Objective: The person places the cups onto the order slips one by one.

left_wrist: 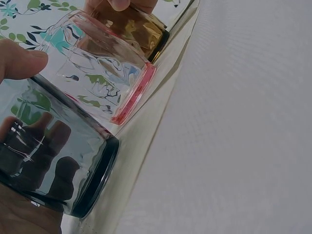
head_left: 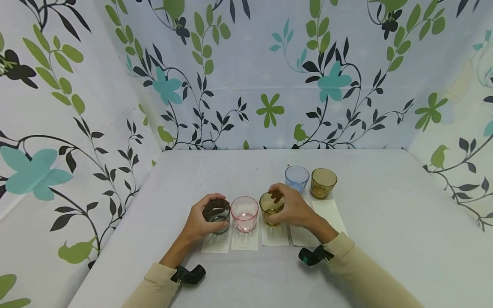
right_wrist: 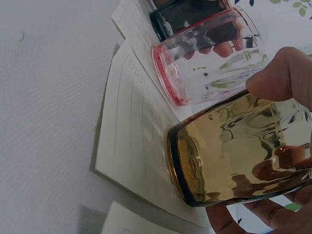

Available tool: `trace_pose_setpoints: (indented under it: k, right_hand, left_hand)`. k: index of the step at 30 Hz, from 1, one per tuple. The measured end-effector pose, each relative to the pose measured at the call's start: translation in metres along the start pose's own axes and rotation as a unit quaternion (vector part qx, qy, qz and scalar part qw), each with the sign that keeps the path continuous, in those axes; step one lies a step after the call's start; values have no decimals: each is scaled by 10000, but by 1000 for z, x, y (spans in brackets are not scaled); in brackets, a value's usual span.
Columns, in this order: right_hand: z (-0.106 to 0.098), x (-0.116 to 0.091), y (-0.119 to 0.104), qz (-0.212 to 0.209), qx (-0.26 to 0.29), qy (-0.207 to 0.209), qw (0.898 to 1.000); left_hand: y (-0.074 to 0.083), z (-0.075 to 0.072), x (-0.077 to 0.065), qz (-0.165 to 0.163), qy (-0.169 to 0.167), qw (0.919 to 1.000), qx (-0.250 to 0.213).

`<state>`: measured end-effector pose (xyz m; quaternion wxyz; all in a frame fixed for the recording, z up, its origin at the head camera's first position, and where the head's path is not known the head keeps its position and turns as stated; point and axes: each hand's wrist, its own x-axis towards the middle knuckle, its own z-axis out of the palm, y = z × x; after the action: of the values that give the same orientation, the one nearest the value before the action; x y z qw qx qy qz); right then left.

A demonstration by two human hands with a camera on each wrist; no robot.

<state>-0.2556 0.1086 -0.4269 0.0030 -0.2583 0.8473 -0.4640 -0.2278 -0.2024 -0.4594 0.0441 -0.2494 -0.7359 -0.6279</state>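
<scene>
Tumbler (head_left: pixel 216 217), dark, within left hand (head_left: pixel 197 221), fingers curled round; amber glass (head_left: pixel 267 209) at three o'clock, gripped by right hand (head_left: pixel 294 208); both transparent, tapered

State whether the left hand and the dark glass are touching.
Touching. The left hand grips the dark glass; the left wrist view shows the thumb against its side, without a gap.

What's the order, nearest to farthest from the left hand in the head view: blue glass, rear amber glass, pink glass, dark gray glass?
From the left hand:
1. dark gray glass: in its grip
2. pink glass: next one to the right
3. blue glass: farther right, back row
4. rear amber glass: back row, rightmost
</scene>
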Motion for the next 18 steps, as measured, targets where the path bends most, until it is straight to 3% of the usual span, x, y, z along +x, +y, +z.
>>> trace_pose_setpoints:
  k: [10,18]
  right_hand:
    - [0,-3,0,96,-87,-91,9999]
    - [-6,-3,-1,352,-127,-514,9980]
  left_hand:
    - [0,0,0,-29,15,10000,11]
    - [2,0,-1,-44,3,10000,9]
